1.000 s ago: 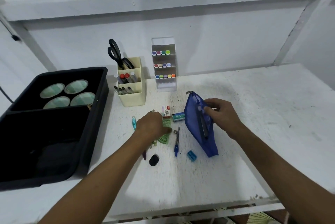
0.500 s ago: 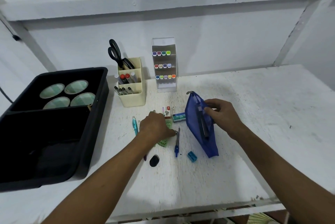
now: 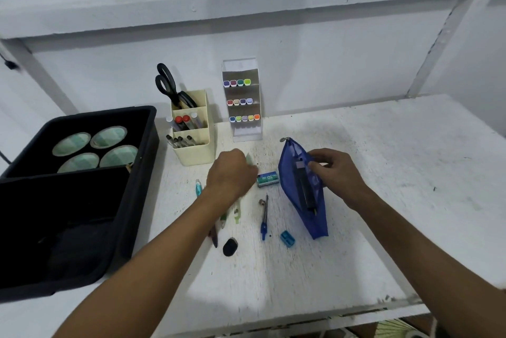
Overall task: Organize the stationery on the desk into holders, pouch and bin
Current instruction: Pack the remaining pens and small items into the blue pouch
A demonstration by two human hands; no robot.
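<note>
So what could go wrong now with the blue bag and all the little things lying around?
The right hand holds the blue pouch open on its side, so the dark items inside might slide out if it tips. The left hand is blurred and seems to grip something small and green; its forearm passes over pens and could knock the black eraser toward the desk edge.

A study or home-office nook is suggested by a white painted desk (image 3: 356, 173), scissors (image 3: 169, 85) and a marker rack (image 3: 242, 102).

Staple box (image 3: 267, 179) lies just left of pouch (image 3: 304, 189).
</note>
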